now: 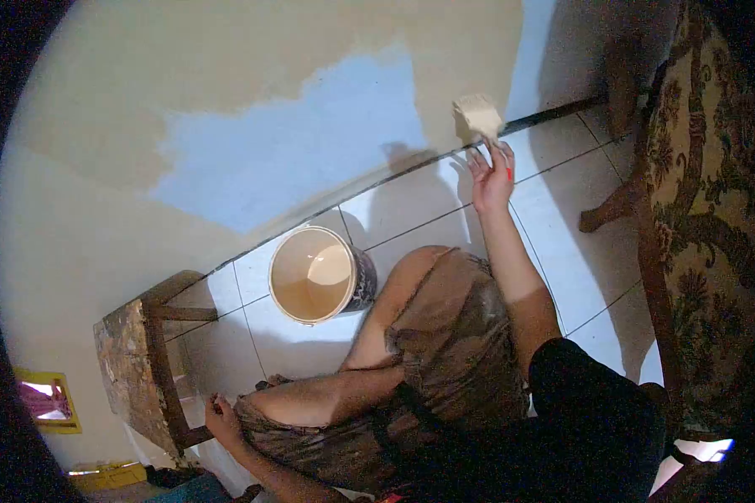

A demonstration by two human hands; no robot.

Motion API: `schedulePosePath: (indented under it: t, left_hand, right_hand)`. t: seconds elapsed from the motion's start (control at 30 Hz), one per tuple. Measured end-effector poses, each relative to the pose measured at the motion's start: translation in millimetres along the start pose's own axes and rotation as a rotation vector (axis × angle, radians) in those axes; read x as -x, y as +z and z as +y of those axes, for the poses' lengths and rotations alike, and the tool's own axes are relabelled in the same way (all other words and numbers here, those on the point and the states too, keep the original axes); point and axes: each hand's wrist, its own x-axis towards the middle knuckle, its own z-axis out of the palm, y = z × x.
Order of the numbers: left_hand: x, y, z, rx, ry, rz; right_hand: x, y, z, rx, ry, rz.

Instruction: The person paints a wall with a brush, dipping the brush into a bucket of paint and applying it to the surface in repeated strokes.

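Note:
My right hand [493, 178] grips a paintbrush [480, 116] low on the wall, just above the floor line. Its wide bristles are cream-coloured and appear to lie against the wall; my fingers hide most of the handle. Around it the wall [294, 134] is beige, with a ragged pale-blue patch to the left of the brush. A paint bucket [356, 277] stands on the tiles in front of my bent leg, with cream paint inside. My left hand [221, 419] is beside the stool's leg, fingers curled; whether anything is in them is too small to make out.
A worn, paint-spotted wooden stool [130, 352] stands at the left by the wall. On the right, a patterned upholstered chair [705, 226] with wooden legs stands near my right arm. Pale floor tiles [411, 201] run along the wall's base.

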Motion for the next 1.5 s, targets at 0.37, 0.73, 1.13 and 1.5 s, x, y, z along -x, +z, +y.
schedulePosePath:
  t: [0.37, 0.73, 1.13, 1.5]
  left_hand:
    - [4.8, -4.8, 16.5, -0.179, 0.054, 0.059]
    - [-1.2, 4.1, -3.8, 0.046, -0.025, 0.022]
    - [0.0, 5.0, -5.0, -0.085, 0.046, 0.076]
    - [4.7, -4.7, 27.7, -0.156, -0.006, 0.022]
  right_hand:
    - [-5.0, -58.6, 43.1, 0.403, 0.244, 0.188]
    - [11.2, -8.6, 25.1, 0.423, 0.238, 0.154]
    - [6.9, -7.8, 32.2, 0.354, 0.209, 0.153]
    - [18.8, 34.5, -2.4, -0.080, 0.080, -0.055]
